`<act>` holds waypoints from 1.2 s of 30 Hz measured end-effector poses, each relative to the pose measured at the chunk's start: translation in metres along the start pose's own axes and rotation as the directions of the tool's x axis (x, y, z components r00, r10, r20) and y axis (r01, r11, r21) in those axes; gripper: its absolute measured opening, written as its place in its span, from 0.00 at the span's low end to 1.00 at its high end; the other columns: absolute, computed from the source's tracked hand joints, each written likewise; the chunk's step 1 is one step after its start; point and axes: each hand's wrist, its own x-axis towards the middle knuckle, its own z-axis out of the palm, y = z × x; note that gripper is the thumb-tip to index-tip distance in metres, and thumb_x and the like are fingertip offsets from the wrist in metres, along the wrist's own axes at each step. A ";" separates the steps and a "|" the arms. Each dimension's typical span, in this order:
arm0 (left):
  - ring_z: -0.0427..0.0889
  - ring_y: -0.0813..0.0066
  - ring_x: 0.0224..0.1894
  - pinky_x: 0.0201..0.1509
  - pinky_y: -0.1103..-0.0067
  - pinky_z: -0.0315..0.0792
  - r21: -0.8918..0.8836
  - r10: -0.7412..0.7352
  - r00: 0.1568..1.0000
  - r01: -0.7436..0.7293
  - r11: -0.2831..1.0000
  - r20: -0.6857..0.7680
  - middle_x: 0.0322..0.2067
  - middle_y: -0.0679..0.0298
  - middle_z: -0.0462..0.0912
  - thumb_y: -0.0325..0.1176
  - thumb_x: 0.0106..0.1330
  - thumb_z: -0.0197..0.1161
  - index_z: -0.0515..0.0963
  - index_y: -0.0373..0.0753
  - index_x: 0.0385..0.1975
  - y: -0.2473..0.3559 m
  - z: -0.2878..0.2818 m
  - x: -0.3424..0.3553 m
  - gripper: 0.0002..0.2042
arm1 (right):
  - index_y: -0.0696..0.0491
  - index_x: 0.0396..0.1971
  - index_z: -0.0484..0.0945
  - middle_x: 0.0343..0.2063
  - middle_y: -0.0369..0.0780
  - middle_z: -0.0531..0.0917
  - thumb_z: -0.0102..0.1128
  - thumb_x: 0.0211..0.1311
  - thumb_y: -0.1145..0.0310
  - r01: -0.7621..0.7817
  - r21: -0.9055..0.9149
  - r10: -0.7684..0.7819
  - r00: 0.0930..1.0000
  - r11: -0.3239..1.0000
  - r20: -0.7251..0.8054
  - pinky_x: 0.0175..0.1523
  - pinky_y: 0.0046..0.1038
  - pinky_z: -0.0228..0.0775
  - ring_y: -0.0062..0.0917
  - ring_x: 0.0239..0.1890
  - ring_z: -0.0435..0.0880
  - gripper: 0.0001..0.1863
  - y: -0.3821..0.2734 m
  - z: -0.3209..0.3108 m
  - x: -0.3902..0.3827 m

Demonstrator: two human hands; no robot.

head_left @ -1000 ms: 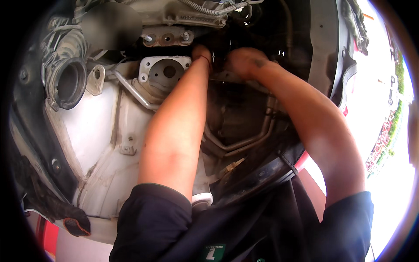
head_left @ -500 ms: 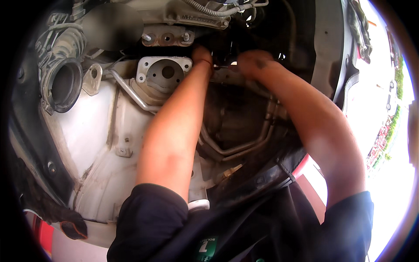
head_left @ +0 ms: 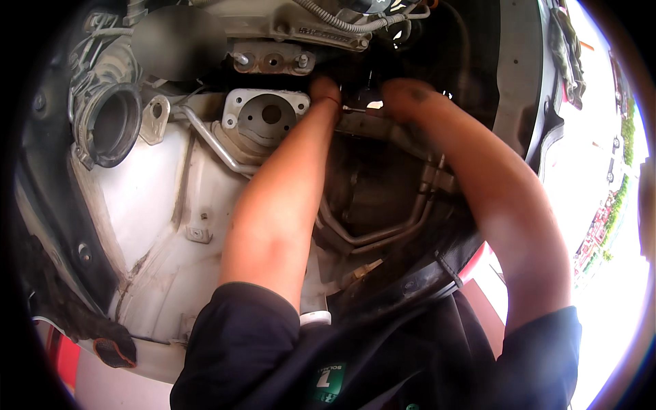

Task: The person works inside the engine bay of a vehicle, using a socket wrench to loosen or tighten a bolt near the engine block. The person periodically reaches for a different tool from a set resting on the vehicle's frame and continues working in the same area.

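Observation:
Both my arms reach deep into a car's engine bay. My left hand (head_left: 325, 89) is in the dark gap just right of a round metal mount bracket (head_left: 234, 109) with bolt holes; its fingers are hidden. Farther right, my right hand (head_left: 408, 97) bends inward at the wrist, its fingers also out of sight in shadow. Between the two hands shows a thin light rod (head_left: 354, 109), and I cannot tell whether either hand holds it. Above the left hand sits a metal block with studs (head_left: 273, 59).
A black round hose mouth (head_left: 116, 126) stands at the left. Bent metal pipes (head_left: 369, 239) run below my right hand. A ribbed grey conduit (head_left: 342, 26) crosses the top. The dark fender edge (head_left: 516, 75) borders the right side, with a dark cloth (head_left: 568, 61) over it.
The engine bay has shifted slightly to the right in the view, as the head moved. Both hands stay at about the same spots among the parts.

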 end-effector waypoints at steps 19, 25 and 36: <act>0.81 0.70 0.34 0.37 0.75 0.74 0.082 0.044 0.986 -0.057 0.995 0.159 0.33 0.59 0.80 0.39 0.48 0.61 0.80 0.42 0.27 0.007 -0.018 0.002 0.10 | 0.59 0.33 0.76 0.28 0.48 0.79 0.60 0.46 0.54 0.092 0.340 -0.038 0.986 0.936 -0.164 0.38 0.35 0.69 0.40 0.31 0.78 0.22 -0.030 -0.029 -0.017; 0.80 0.69 0.31 0.34 0.75 0.73 -0.064 0.058 0.953 -0.040 0.997 0.296 0.30 0.58 0.81 0.38 0.51 0.61 0.80 0.41 0.26 0.021 -0.041 -0.015 0.09 | 0.57 0.34 0.77 0.29 0.48 0.79 0.61 0.45 0.58 0.052 0.144 -0.026 0.984 0.988 -0.175 0.40 0.35 0.68 0.39 0.35 0.78 0.19 -0.008 -0.015 -0.017; 0.80 0.69 0.33 0.36 0.75 0.73 0.034 0.086 0.993 -0.089 0.995 0.085 0.31 0.60 0.81 0.39 0.50 0.61 0.81 0.43 0.27 0.011 0.004 0.016 0.09 | 0.57 0.30 0.79 0.30 0.48 0.80 0.59 0.48 0.55 0.068 0.489 0.016 0.986 0.870 -0.166 0.38 0.34 0.69 0.37 0.33 0.79 0.19 -0.041 -0.020 -0.025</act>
